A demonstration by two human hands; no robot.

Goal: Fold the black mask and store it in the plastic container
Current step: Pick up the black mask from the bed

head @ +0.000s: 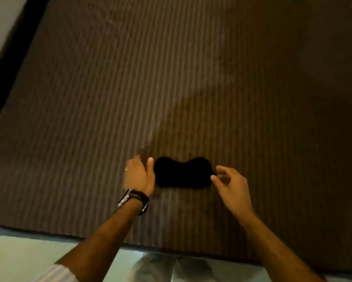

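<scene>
Two hands flanked the mask point(182, 173), which lay flat on the striped brown table point(191, 78), near its front edge and toward six o'clock of the view. No container showed anywhere in the frame.

At nine o'clock of the mask, the left hand point(138, 176) stood on its outer edge, palm turned toward the cloth and thumb point(150, 165) raised just beside the left lobe. Its fingers were spread and held nothing; whether the thumb touched the fabric could not be told. A watch point(133, 199) sat on that wrist, a ring point(126, 170) on one finger, and a striped sleeve point(55, 273) showed at the elbow.

The mask looked soft, thin and very light, a limp black shape of two rounded lobes joined by a narrower waist. It would likely fold without resistance at that waist, and also slide easily on the table, so one end probably needed pinning while the other was lifted. The outer lobe edges seemed the best places to pinch.

At three o'clock, the right hand point(231, 185) hovered palm down with its wrist bent, thumb and forefinger drawn close together at the mask's right tip. It appeared to be pinching that tip or a strap there, though the blur and dark cloth left this uncertain. The other fingers curled loosely above.
</scene>
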